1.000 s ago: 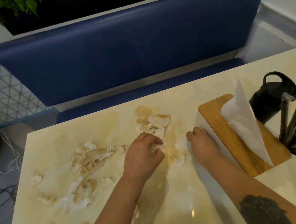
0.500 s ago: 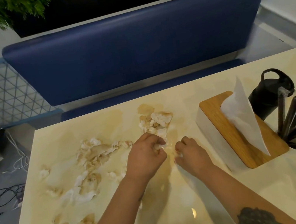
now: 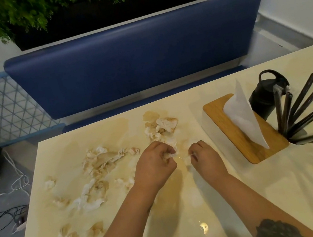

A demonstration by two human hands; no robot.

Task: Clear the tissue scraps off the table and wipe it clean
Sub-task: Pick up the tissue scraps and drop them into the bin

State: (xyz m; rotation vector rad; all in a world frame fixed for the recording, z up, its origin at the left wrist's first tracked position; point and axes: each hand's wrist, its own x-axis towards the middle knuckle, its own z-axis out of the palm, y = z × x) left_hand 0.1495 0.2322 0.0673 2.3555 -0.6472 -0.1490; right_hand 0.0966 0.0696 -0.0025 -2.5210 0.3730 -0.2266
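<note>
Stained tissue scraps (image 3: 101, 162) — left of both hands (image 3: 178, 160)

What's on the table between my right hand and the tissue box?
In the head view, nothing lies between the right hand and the tissue box: only bare, glossy tabletop. The tissue scraps lie left of and beyond the hands.

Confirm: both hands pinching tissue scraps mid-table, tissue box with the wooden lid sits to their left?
Not quite. The head view shows the tissue box to the right of the hands, not the left. The left hand and right hand do pinch tissue scraps mid-table.
</note>
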